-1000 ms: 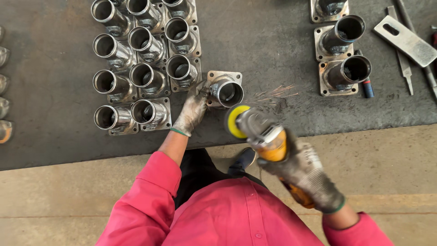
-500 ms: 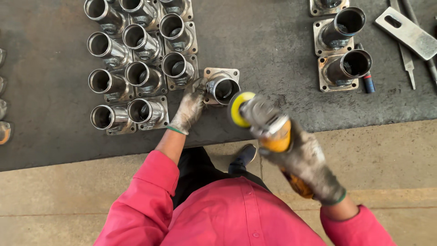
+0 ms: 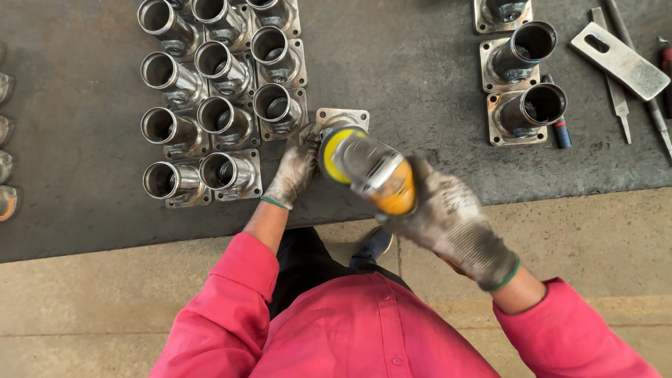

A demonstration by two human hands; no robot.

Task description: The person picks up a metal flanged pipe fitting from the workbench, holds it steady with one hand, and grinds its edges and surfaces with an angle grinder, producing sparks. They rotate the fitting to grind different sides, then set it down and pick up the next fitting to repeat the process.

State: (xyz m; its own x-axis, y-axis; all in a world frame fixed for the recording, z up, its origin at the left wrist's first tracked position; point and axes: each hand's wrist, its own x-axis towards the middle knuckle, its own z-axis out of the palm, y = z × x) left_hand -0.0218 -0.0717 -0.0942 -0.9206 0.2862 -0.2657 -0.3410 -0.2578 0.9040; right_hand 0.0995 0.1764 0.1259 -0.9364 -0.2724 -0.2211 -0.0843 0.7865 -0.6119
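My right hand point(image 3: 451, 220), in a grey work glove, grips an orange and grey angle grinder point(image 3: 378, 175) whose yellow-rimmed disc point(image 3: 336, 150) sits over a flanged steel pipe fitting point(image 3: 343, 117) on the dark workbench point(image 3: 420, 63). The grinder hides most of that fitting; only its square base plate shows. My gloved left hand point(image 3: 294, 168) holds the fitting's left side against the bench. Both sleeves are pink.
Several shiny flanged pipe fittings point(image 3: 217, 115) stand in rows at the left. Three more fittings point(image 3: 521, 105) sit at the upper right, beside a marker point(image 3: 560, 129), a flat metal bracket point(image 3: 619, 59) and a file point(image 3: 616, 91). Concrete floor point(image 3: 105, 308) lies below the bench edge.
The grinder has swung left and forward, so its disc now covers the fitting that was visible beside it before. My left hand stays on the fitting.
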